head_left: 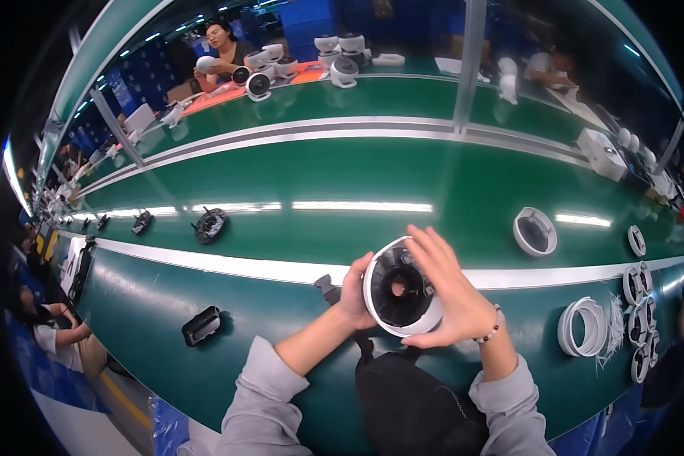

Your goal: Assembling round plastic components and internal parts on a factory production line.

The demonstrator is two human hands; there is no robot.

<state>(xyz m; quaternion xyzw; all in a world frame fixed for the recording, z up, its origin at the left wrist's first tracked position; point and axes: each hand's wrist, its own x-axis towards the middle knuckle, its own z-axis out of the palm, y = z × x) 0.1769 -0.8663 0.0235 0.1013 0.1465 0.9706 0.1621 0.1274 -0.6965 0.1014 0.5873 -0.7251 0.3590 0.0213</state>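
I hold a white round housing [387, 300] with a black, funnel-like inside and a round hole in its middle. It is tilted so that its open face shows. My left hand [353, 296] is closed round its left side. My right hand [457, 298] grips the right side, the thumb at the lower rim and the long fingers reaching over the upper edge. The right palm hides part of the housing. Just below lies a black bag-like thing [410, 403] with a strap. A small black oblong part [202, 325] rests on the bench to the left.
Several dark round parts, one of them a black part [210, 226], stand on the green belt [319, 171]. Farther right is a white ring-shaped shell [535, 232]. White rings [583, 327] and several small round parts [632, 323] lie at right. A person [224, 57] works across the belt.
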